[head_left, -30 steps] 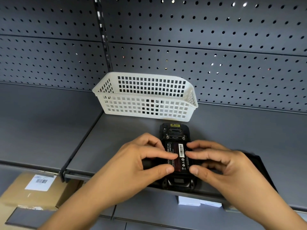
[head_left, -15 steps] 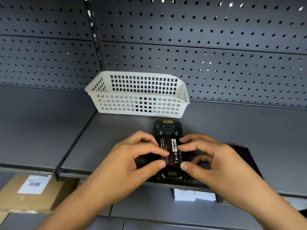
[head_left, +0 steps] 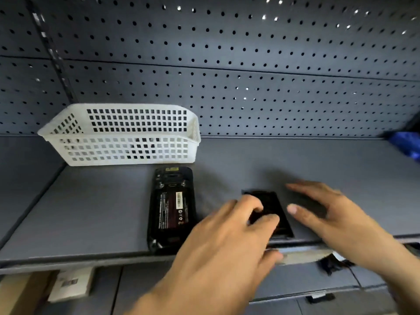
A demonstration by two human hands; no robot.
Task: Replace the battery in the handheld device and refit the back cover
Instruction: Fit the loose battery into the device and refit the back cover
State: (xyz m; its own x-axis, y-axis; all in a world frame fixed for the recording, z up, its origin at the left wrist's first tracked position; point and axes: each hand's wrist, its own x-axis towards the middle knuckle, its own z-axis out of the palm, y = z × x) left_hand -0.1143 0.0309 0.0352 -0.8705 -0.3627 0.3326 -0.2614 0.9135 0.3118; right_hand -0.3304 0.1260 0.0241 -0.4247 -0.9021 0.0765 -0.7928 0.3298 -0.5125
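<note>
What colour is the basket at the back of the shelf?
White, with a grid of small square holes in the basket; seen in the head view.

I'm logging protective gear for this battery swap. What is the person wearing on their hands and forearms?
Nothing that shows. The left hand and right hand are bare: no gloves, rings, watch or wrist strap. Both forearms are uncovered as far as the picture reaches, with no sleeve in view. Motion blur hides any finer marks.

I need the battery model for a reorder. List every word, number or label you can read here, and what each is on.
No text here can be read.
Battery in the handheld device: white print and a barcode strip, too blurred to read.
Yellow sticker at the device's top: too small to read.
White label on the box below the shelf: barcode shape only, blurred.
Back cover by the hands: no text visible.
</note>
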